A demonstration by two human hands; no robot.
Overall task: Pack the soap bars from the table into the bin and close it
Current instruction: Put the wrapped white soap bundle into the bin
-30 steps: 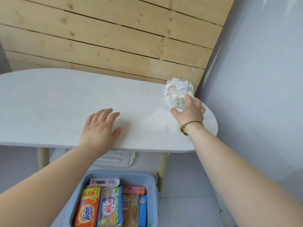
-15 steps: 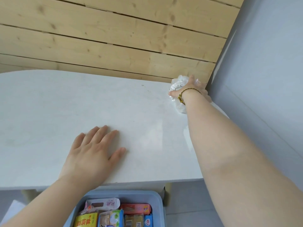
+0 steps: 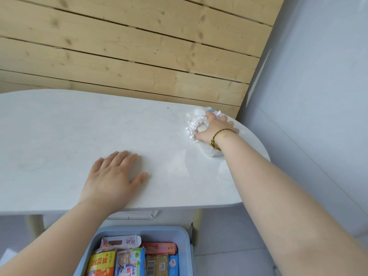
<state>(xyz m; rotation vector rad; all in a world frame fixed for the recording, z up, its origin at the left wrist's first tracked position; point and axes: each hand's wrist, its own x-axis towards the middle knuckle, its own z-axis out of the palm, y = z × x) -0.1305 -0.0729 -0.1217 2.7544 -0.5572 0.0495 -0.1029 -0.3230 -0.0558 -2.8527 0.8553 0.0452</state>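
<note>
My right hand is at the far right end of the table, fingers curled round the wrapped soap bundle. The bundle lies on the tabletop near the wooden wall. A braided bracelet sits on that wrist. My left hand lies flat near the table's front edge, fingers straight, holding nothing. The blue bin stands uncovered on the floor below that edge, with packaged soap bars inside.

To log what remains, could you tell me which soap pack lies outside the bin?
The white crinkly-wrapped soap pack on the table's far right end, gripped by the right hand; the colourful packs all lie inside the blue bin.
</note>
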